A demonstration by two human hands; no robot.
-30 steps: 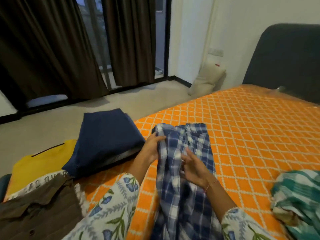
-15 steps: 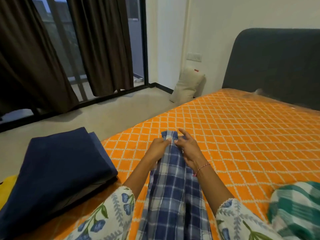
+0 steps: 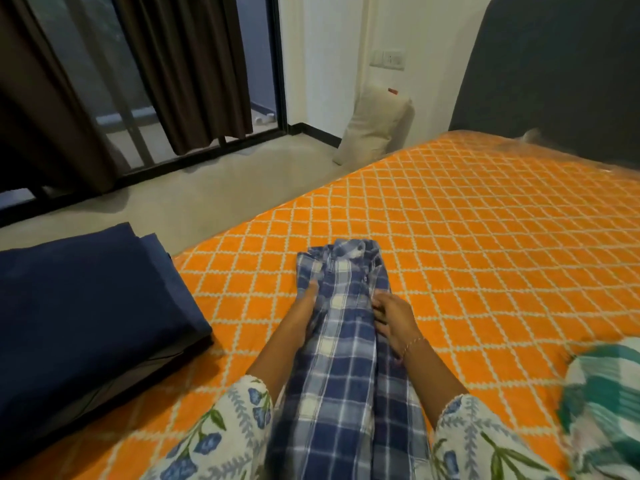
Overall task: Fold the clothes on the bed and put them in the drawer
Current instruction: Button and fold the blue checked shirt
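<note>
— How are the hands lying?
— The left hand and right hand are pressing flat, fingers straight, on either side of one blue checked shirt, which is lying lengthwise on the orange bed.
— Other clothes?
— One folded navy piece is sitting left, one green checked cloth right.

Home bedroom: bed, curtains.

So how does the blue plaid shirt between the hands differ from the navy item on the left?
The blue plaid shirt is checked in blue and white; the navy folded cloth is plain dark blue. The shirt lies long, narrow and rumpled, not yet folded down; the navy cloth is a neat, thick, flat stack. The left hand and right hand are on the shirt; nothing touches the navy cloth. Both rest on the orange bedspread.
</note>
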